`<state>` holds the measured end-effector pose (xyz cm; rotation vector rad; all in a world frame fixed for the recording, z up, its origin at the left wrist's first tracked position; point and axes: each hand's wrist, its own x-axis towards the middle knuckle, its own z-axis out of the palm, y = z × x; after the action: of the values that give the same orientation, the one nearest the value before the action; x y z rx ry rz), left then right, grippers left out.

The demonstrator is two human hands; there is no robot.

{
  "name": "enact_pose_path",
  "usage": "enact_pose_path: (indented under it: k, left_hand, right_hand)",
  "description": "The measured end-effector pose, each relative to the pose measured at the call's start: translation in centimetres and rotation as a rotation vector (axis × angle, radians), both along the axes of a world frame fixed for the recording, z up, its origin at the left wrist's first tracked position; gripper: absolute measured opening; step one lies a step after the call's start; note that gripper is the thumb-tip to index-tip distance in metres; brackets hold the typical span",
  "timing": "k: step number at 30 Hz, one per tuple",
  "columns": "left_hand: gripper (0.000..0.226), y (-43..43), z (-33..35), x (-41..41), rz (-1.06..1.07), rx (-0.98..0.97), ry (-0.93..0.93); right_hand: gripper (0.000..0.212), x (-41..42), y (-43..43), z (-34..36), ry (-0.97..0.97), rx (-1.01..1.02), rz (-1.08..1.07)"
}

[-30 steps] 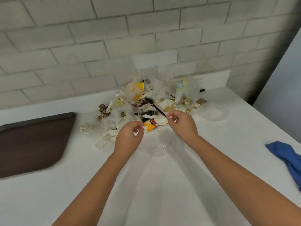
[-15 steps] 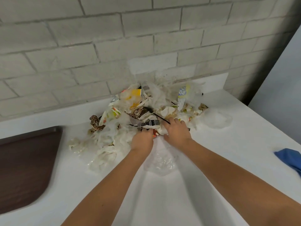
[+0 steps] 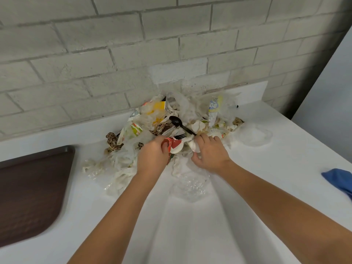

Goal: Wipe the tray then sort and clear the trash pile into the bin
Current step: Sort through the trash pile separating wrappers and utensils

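Note:
A trash pile [image 3: 182, 113] of crumpled white napkins, wrappers and clear plastic lies against the brick wall on the white counter. On top rest a black plastic spoon [image 3: 176, 121] and a black fork [image 3: 180, 136]. My left hand [image 3: 152, 157] grips a crushed red-and-white paper cup [image 3: 175, 145] at the pile's near edge. Beside it, my right hand [image 3: 210, 153] pinches a white crumpled piece [image 3: 194, 145]. The dark brown tray [image 3: 32, 187] lies at the left, apart from both hands. No bin is in view.
A blue cloth [image 3: 341, 180] lies at the right edge of the counter [image 3: 190, 225]. A clear plastic lid [image 3: 254, 135] sits right of the pile, and crumpled clear plastic [image 3: 188, 185] lies just in front of my hands. The counter ends at the right near a grey wall.
Both hands have reached forward into the pile's near edge. The left hand has closed on the red-and-white cup and the right on a white piece. The view has shifted closer.

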<state>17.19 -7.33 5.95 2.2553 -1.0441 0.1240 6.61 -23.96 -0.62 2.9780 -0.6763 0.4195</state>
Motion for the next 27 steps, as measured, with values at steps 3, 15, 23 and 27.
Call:
enact_pose_path:
  k: [3, 15, 23, 27]
  left_hand:
    - [0.022, 0.8, 0.7, -0.8, 0.03, -0.05, 0.084]
    - [0.027, 1.4, 2.4, -4.8, 0.046, -0.093, 0.193]
    - [0.021, -0.1, 0.7, -16.7, -0.041, -0.282, 0.583]
    - [0.026, -0.8, -1.3, -25.6, -0.108, -0.307, 0.664]
  right_hand:
    - [0.046, -0.5, -0.1, 0.5, -0.155, -0.004, 0.012]
    - [0.033, -5.8, -0.2, 5.3, -0.301, 0.385, -0.073]
    - [0.014, -22.0, 3.0, 6.5, -0.689, 0.958, -0.21]
    - [0.014, -32.7, 4.4, 4.3, -0.765, 1.071, -0.368]
